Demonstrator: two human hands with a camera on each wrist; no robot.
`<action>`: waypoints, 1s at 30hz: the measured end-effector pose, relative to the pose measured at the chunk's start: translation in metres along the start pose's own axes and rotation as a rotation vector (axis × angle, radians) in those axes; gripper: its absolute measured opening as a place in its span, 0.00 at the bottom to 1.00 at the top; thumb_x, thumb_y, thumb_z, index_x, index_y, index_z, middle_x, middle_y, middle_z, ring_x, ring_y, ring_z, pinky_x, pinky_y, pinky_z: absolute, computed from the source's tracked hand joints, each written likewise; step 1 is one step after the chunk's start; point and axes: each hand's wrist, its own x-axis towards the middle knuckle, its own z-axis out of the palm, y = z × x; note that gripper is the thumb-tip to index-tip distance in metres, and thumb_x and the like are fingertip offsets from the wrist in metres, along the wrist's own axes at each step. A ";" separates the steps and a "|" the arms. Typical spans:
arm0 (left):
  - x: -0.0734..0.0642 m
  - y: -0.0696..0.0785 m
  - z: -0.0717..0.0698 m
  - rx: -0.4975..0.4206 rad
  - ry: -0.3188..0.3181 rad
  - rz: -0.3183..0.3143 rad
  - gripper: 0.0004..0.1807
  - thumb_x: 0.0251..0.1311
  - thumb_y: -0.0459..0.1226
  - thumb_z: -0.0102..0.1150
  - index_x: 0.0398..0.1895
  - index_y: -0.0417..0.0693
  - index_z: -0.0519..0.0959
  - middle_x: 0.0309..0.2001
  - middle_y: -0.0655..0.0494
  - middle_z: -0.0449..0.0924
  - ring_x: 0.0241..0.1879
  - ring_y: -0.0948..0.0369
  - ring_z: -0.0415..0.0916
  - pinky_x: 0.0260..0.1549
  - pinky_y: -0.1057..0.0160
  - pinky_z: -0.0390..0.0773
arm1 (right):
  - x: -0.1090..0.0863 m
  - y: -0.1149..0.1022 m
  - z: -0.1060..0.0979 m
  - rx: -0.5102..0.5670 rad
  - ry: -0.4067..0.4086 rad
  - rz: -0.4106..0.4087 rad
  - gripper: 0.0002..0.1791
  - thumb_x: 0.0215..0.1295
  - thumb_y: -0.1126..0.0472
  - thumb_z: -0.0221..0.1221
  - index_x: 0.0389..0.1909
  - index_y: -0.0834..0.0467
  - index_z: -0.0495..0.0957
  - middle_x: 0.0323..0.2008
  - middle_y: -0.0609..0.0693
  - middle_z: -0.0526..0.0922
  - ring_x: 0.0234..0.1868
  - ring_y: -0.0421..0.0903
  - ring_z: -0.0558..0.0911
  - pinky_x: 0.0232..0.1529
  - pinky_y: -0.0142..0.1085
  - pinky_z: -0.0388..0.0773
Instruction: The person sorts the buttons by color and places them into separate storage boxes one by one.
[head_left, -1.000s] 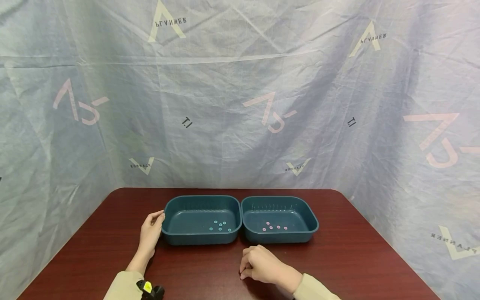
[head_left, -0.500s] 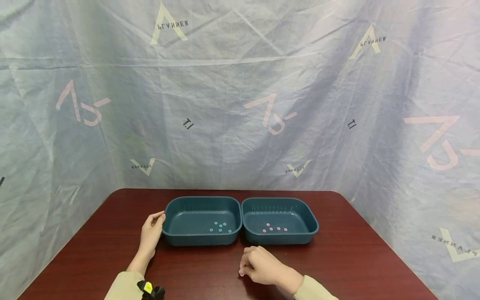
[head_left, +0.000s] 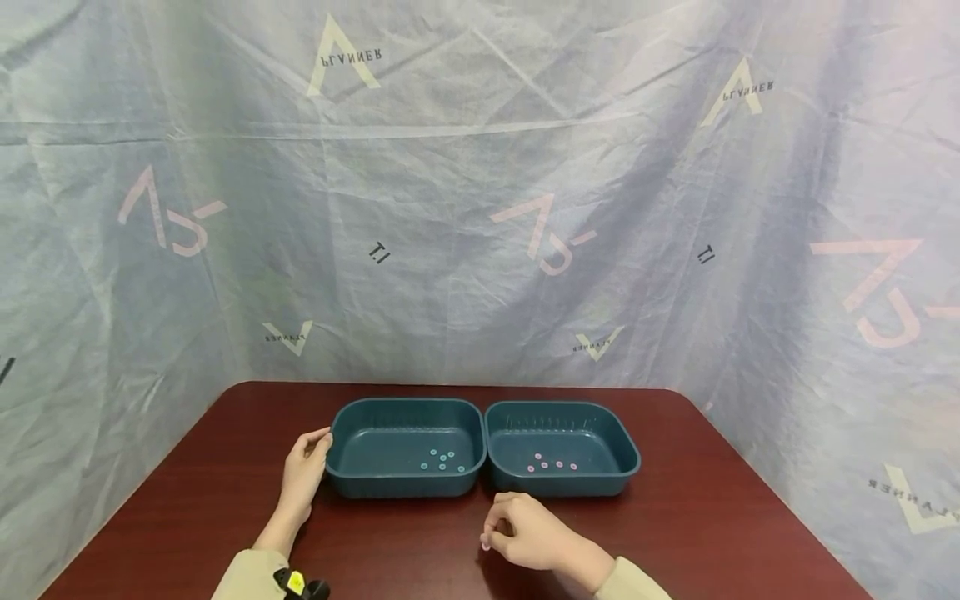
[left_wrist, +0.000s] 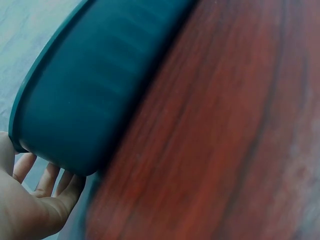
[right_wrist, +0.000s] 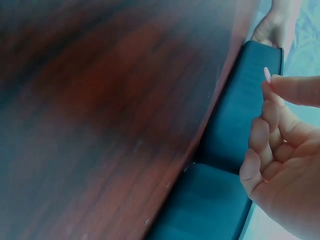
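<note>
My left hand [head_left: 303, 471] holds the left end of a dark teal tray [head_left: 405, 488], thumb at the rim and fingers along the outer wall, as the left wrist view shows. Several small blue ring-like discs [head_left: 442, 457] lie in this tray. Thumb and index finger of my right hand [head_left: 528, 533] pinch a small pink disc [right_wrist: 267, 75], seen nearly edge-on in the right wrist view. The other right fingers are curled. This hand is over the table, in front of where the trays meet. Several pink discs [head_left: 559, 464] lie in the right teal tray [head_left: 562, 485].
The two trays stand side by side, ends meeting, on a dark red wood-grain table [head_left: 405, 550]. A pale printed cloth [head_left: 450, 167] hangs behind the table and along both sides. A black device with a yellow mark [head_left: 298, 583] sits at my left wrist.
My right fingertips have risen slightly from low at the tabletop, and the pink disc now shows between them. The left hand stays on the tray. The head view has tilted up a little.
</note>
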 end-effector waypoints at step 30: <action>0.002 -0.001 0.002 -0.023 0.024 0.003 0.28 0.69 0.53 0.40 0.64 0.45 0.64 0.53 0.48 0.69 0.38 0.73 0.68 0.35 0.71 0.72 | 0.017 0.004 -0.033 0.064 0.261 0.194 0.08 0.62 0.61 0.60 0.24 0.50 0.81 0.23 0.41 0.73 0.21 0.34 0.69 0.24 0.28 0.69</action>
